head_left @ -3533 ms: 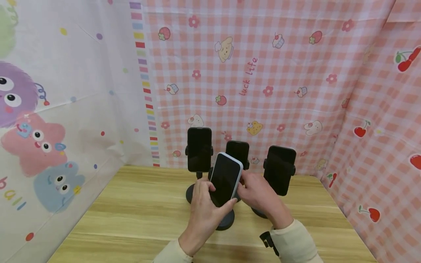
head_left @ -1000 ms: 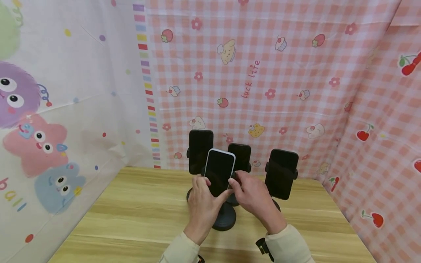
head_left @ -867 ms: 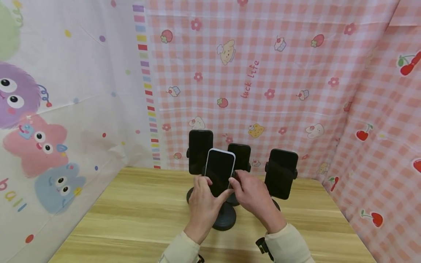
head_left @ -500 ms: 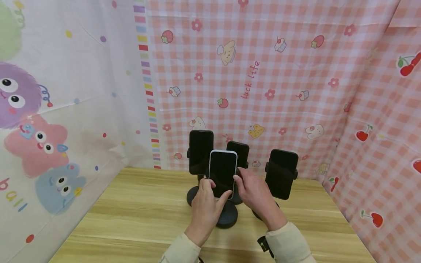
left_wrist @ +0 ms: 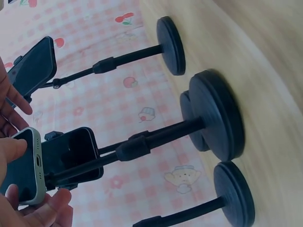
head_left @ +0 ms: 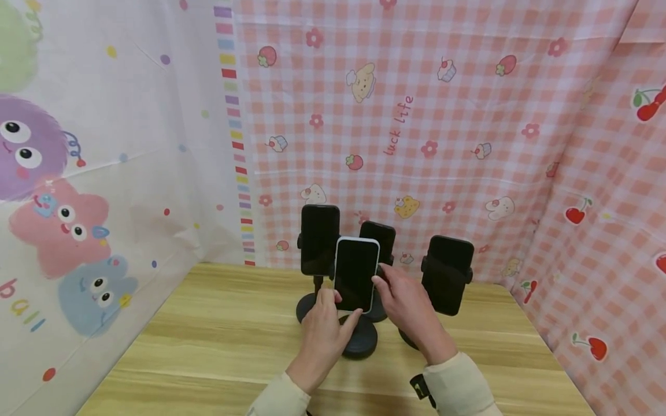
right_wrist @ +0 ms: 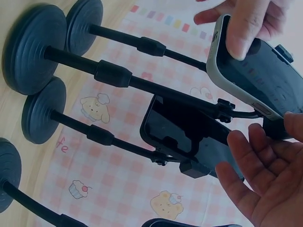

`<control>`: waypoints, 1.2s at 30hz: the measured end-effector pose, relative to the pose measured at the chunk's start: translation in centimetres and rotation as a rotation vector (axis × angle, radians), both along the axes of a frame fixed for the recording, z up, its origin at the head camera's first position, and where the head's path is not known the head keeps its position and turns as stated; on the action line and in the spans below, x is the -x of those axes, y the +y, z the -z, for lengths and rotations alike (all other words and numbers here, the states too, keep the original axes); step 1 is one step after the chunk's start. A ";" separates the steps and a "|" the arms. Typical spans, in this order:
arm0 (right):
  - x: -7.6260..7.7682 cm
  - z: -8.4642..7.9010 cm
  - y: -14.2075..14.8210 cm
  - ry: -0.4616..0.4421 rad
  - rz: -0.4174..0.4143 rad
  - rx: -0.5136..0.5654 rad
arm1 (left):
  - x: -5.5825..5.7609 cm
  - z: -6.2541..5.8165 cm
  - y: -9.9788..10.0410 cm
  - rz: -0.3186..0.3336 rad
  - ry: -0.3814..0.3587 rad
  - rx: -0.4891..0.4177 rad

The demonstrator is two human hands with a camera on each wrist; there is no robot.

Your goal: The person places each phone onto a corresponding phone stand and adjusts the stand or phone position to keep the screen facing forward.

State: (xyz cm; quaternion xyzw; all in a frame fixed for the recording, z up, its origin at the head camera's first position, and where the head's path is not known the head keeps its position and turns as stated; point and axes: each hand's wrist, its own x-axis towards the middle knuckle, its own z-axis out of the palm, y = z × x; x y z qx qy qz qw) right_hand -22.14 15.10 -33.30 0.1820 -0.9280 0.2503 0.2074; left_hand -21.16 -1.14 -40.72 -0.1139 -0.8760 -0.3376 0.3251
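Observation:
A smartphone with a pale edge and dark screen (head_left: pixel 356 274) stands nearly upright in a black phone holder, whose round base (head_left: pixel 360 342) rests on the table. My left hand (head_left: pixel 324 335) grips the phone's lower left part. Its thumb tip lies by the bottom end in the head view, and the left wrist view has a thumb on the phone (left_wrist: pixel 38 165). At the right edge my right hand (head_left: pixel 408 303) pinches the holder's side clamp (right_wrist: pixel 274 130) between thumb and index finger, the other fingers loosely bent. The clamp's back is hidden in the head view.
Behind stand three more black holders with dark phones: a left phone (head_left: pixel 319 240), a middle phone (head_left: pixel 384 240) partly covered, and a right phone (head_left: pixel 447 274). Their bases sit close together on the wooden table (head_left: pixel 218 341). Printed cloth (head_left: pixel 468 104) hangs behind and at both sides.
The pale-edged phone leaned right and has turned upright, then shifted slightly right in view. My left thumb has slid down toward its bottom end. The right hand stays at the right side.

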 end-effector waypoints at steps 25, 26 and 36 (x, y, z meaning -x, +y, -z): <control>-0.6 1.7 1.6 0.005 -0.019 0.014 | -0.2 2.0 -1.5 0.178 0.022 0.146; -0.7 1.8 1.6 0.007 -0.016 0.013 | -0.2 2.1 -1.6 0.178 0.027 0.150; -0.6 2.1 2.1 0.042 0.002 0.015 | 0.4 1.8 -1.5 0.201 0.037 0.134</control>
